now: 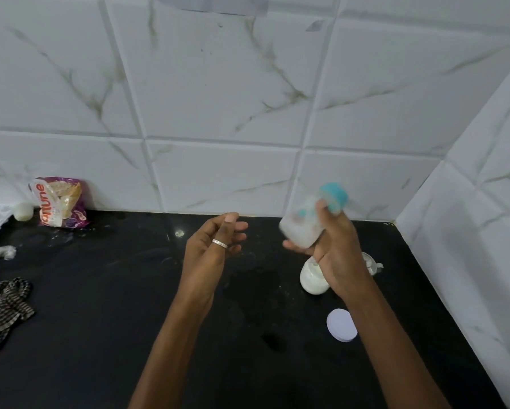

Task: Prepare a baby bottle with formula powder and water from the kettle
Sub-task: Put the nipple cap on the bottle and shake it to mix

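1. Fingers [321, 205] of right hand [338, 249] wrapped round baby bottle [302, 228], thumb across the clear wall just under the teal cap [334, 196]; bottle blurred and tipped, cap toward 1 o'clock, base toward 7 o'clock, held in the air above the black counter [130, 305] at about 2 o'clock from the frame's middle.
2. Likely shaking to mix powder and water, judging by the blur; worth keeping the grip firm on the body, not on the cap, so nothing twists loose.
3. Worth checking that the cap is screwed tight; cannot tell from here whether it is fully seated.
4. Left hand [215, 246] empty, fingers loosely curled and apart, ring on one finger, hovering at 9 o'clock of the bottle, near but not touching; well placed to catch or steady.
5. Short wrist flicks better than wide swings: tiled wall [218, 98] close at 12 o'clock and corner at 3 o'clock.
6. White jar [311, 280], partly hidden under the right wrist at 6 o'clock of the bottle, open-looking; its round lid [341, 324] lying flat farther toward 6 o'clock. Shake clear of both.
7. Dark wet patch on the counter between the forearms; drips possible.
8. Purple packet [60, 202] and checked cloth [3, 308] far off at 9 o'clock, out of the way.
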{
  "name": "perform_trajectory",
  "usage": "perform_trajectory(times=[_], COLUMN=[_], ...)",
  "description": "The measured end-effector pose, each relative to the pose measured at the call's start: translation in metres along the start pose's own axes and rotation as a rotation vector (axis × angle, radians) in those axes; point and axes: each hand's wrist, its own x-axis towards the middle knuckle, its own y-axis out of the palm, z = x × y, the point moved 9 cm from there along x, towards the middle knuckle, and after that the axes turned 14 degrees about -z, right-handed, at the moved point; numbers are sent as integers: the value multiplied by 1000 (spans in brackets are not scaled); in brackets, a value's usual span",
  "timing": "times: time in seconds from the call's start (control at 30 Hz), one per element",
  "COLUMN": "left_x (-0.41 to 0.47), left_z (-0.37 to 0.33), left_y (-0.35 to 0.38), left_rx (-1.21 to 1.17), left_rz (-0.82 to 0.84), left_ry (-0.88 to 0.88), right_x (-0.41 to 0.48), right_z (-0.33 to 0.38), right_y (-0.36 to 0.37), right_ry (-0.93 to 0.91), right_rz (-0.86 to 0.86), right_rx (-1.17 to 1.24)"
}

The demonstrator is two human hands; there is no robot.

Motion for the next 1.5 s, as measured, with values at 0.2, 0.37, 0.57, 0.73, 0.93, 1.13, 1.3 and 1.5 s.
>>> perform_trajectory(times=[0.2,0.37,0.57,0.73,0.93,1.13,1.3,1.5], left_x=[1,1,2,0,1,2,2,-1], left_z=[1,0,3,2,1,-1,-1,1], left_y=[-2,-4,-3,-1,1,-2,-1,1], left_rx=[6,1,-1,-6,0,-12,-8,-14], left_rz=[-10,-11,-10,-4,1,-19,-12,-8], left_ry=[-3,1,-15,-8,-7,-5,-6,-14], right_x=[-14,-3,-15,-4,-16,-4,0,-7], right_z=[-14,7,-15,5,-11,1,2,-14], right_y=[11,-3,10,2,18,5,2,7], right_ry=[-8,-11,17,-44,-22,-13,21,72], right_rz=[125,-61,110,-67,137,-42,-10,34], right_rx=[-240,79,-217,46,-194,9,31,-199])
